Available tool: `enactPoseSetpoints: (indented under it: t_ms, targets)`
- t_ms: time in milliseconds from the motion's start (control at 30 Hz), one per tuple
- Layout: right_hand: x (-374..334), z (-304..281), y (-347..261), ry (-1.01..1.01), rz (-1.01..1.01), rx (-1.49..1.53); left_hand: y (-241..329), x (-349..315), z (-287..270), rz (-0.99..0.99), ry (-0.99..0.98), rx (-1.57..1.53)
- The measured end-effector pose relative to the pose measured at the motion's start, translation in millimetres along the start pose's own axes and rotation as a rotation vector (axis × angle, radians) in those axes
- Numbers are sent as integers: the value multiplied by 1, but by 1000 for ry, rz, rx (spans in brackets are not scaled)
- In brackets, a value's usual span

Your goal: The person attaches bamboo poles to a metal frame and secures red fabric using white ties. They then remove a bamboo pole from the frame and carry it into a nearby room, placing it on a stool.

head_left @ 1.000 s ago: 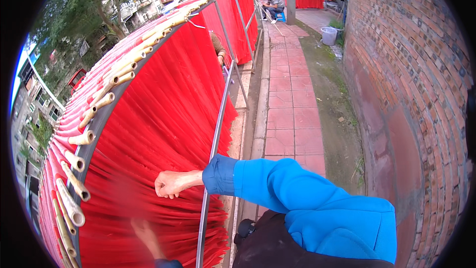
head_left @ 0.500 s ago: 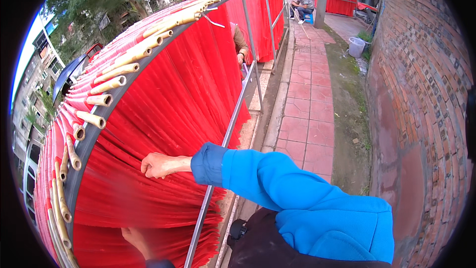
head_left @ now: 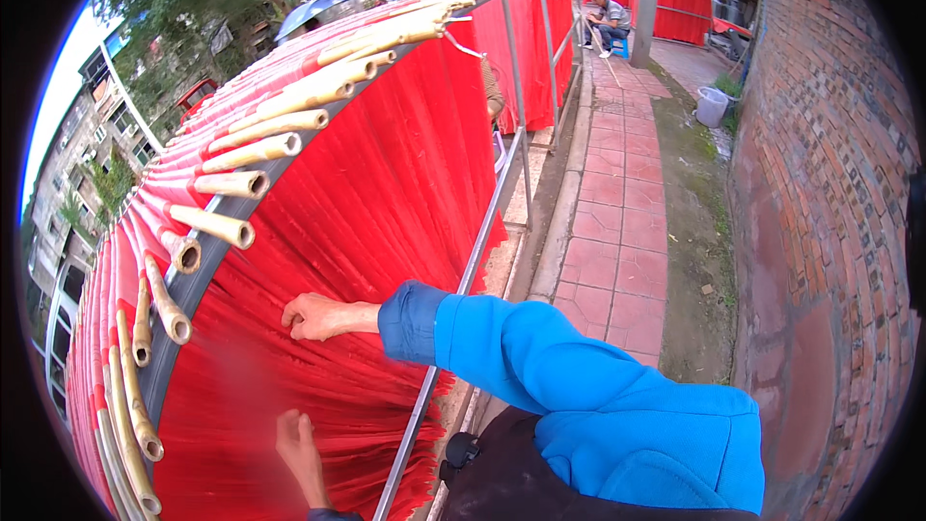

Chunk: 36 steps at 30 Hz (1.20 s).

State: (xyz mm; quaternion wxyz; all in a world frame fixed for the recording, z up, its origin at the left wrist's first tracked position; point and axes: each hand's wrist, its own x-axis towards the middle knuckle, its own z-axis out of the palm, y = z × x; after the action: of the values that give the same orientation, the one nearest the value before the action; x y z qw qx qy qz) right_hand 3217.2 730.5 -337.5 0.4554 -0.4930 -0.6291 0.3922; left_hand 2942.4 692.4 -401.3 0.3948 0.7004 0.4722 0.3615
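Bright red, thin-looking hanging sheets (head_left: 415, 154) drop before you in dense, ragged-edged folds from hollow, pale yellow bamboo poles (head_left: 256, 151) lying across a grey metal rail (head_left: 164, 376). Your right hand (head_left: 323, 316) curls its fingers at the folds, your left hand (head_left: 299, 449) sits lower, fingers bent; whether either grips cannot be told, and haze blurs the red beside them.

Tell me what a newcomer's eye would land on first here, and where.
Most likely the hanging red material, filling the middle left below a row of bamboo poles. Against it stands out the bright blue right sleeve, lower centre, with the right hand at its end and the left hand below. A brick wall curves up the right side.
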Motion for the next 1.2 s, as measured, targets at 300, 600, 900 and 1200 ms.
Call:
enactPoseSetpoints:
  t_ms: [300,600,900,1200]
  targets:
    - [31,-39,31,-33,113,144,0,24,-18,8,335,-79]
    - [33,-85,70,101,180,80,2,28,-1,2,353,94]
    - [23,-41,72,118,-74,-324,59,67,92,-23,352,566]
    - [26,-81,95,133,79,-365,16,77,80,7,439,553]
